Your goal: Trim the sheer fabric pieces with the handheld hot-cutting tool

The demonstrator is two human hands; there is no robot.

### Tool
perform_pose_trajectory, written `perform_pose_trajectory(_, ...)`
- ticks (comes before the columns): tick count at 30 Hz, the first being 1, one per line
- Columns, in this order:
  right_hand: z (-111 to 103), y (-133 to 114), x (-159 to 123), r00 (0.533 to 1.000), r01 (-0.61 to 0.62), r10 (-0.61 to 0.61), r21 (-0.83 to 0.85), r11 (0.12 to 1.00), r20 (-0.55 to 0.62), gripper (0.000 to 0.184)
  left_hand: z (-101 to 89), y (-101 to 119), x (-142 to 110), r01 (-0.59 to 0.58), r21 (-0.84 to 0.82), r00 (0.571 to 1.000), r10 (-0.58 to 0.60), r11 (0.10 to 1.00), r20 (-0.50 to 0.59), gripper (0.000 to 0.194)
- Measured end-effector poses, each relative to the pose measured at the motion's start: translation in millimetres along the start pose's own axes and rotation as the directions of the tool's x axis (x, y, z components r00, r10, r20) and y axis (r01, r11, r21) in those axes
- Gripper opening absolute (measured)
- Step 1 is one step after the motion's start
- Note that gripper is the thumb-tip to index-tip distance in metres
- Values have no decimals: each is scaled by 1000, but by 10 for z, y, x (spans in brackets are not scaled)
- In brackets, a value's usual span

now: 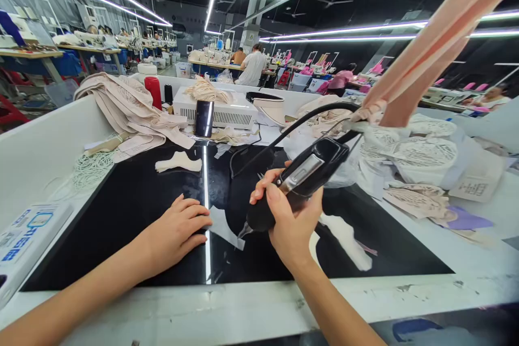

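Note:
My right hand [290,221] is wrapped round a black corded handheld tool [300,178] with a silver lever and a narrow metal tip. The tip points down at the right edge of a small pale grey fabric piece [223,227] on the black work mat [133,227]. Whether it touches the fabric, I cannot tell. My left hand [174,232] lies palm down, fingers stretched, with its fingertips at the piece's left edge. Beyond it rests a cream padded piece [178,161]. More white padded pieces [346,240] lie right of my right hand.
A pink fabric strip [430,48] hangs down to the tool's black cable [292,124]. A phone [204,119] leans against a vented white box [227,111]. Beige fabric [130,108] is heaped at left, cut pieces [421,151] at right, a white carton [32,238] front left. People sit further back.

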State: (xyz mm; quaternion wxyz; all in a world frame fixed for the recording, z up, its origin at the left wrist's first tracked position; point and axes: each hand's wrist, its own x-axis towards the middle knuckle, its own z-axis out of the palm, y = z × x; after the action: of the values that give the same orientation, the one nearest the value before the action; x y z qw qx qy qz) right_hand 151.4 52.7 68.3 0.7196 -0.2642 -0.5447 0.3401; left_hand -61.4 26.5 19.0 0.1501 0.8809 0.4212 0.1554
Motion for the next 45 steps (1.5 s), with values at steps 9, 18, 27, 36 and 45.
perform_pose_trajectory(9, 74, -7, 74, 997, -5, 4, -8, 1000, -83, 28, -13, 89, 33, -159, -101, 987, 159, 982, -16, 25)
perform_pose_trajectory(18, 374, -100, -158, 995, -101, 101, 99, 990, 6, 35, 53, 19, 31, -193, -187, 981, 193, 963, -19, 21)
perform_pose_trajectory(27, 357, -169, -193, 994, -109, 107, 108, 988, 24, 40, 55, 24, 22, -163, -215, 986, 166, 963, -7, 22)
perform_pose_trajectory(36, 310, -117, -107, 997, -65, 64, 11, 998, 47, 31, 14, 34, 27, -187, -155, 982, 185, 970, -28, 24)
perform_pose_trajectory(45, 239, -65, -21, 997, -64, 64, 5, 998, -49, 35, 11, 35, 7, -163, -202, 985, 170, 966, 20, 30)
